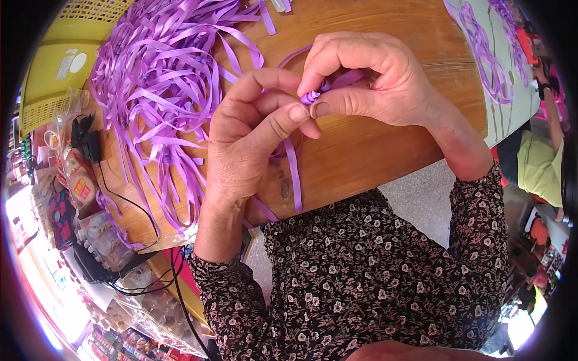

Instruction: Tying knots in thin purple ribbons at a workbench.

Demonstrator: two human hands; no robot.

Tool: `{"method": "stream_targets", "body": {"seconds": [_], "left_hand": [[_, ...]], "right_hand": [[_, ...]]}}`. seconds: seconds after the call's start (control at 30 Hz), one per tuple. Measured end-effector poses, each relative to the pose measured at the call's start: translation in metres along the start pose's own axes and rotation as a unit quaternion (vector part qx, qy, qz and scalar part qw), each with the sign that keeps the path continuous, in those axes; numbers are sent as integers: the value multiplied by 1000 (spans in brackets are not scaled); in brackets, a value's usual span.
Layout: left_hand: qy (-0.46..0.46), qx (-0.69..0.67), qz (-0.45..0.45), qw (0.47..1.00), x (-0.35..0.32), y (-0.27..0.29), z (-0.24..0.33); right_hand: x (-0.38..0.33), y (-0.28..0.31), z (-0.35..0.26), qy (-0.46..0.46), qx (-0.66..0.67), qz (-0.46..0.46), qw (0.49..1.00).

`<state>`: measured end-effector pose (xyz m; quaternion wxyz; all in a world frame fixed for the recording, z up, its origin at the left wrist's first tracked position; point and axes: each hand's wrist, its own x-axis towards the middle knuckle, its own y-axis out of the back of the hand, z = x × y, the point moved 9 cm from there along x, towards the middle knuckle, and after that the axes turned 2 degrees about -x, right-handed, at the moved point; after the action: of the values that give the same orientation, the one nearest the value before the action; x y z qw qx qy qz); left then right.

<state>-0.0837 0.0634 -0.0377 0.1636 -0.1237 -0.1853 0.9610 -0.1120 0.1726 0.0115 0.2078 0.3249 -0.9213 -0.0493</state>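
Both of my hands meet above the wooden table, fingertips nearly touching. Between them sits a small twisted piece of purple ribbon (311,97), rolled or knotted tight. My right hand (376,78) pinches it between thumb and forefinger, and more ribbon shows inside that palm. From the other side my left hand (253,123) closes thumb and fingers on the ribbon, partly hiding it. A flat ribbon tail (293,177) hangs below the left fingers onto the tabletop. Close by on the left lies a big tangled heap of purple ribbons (165,84).
The wooden table (391,159) ends just before my body. A yellow perforated crate (51,78) stands at the far left, near a black plug with a cable (90,144) and plastic bags (102,234). More purple ribbons (481,54) lie on a pale table at right; another person's arm (551,114) shows beyond.
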Motion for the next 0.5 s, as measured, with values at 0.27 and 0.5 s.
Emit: {"method": "stream_targets", "body": {"seconds": [0.27, 0.5], "left_hand": [[-46, -5, 71, 996, -7, 6, 3], [-42, 3, 65, 997, -8, 5, 0]], "right_hand": [[1, 0, -9, 97, -116, 30, 988], [-4, -8, -25, 167, -197, 19, 966]]}}
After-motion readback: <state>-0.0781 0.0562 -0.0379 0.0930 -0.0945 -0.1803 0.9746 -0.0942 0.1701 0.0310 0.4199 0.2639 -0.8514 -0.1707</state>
